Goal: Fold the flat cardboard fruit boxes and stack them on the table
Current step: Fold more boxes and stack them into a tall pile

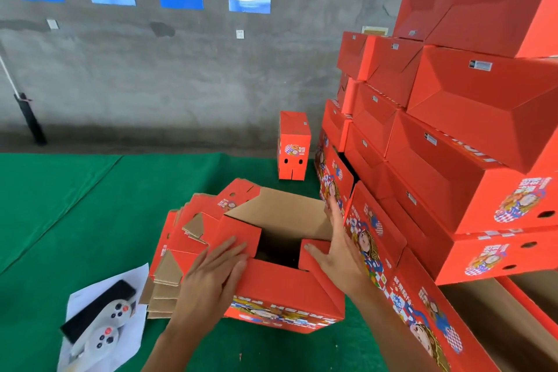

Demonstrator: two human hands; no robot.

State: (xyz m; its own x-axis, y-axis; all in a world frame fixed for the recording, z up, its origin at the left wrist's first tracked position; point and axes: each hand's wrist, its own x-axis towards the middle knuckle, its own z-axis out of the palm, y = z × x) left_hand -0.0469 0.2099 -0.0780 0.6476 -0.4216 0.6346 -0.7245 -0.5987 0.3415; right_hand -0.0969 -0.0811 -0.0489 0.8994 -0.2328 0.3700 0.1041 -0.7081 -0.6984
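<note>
The left hand lies flat, fingers straight and together, pressing a flap of the half-folded box; the right hand, fingers spread apart, presses the opposite flap.

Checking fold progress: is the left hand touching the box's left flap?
Touching. The head view shows the left hand lying flat on the box flap, fingers pressing it.

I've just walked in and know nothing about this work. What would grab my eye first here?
Most likely the wall of folded red boxes stacked high on the right, printed with cartoon figures. Next, in the middle of the green table, the half-folded box: the left hand and right hand press its top flaps inward with flat fingers. Just to its left lies a pile of flat boxes waiting.
</note>
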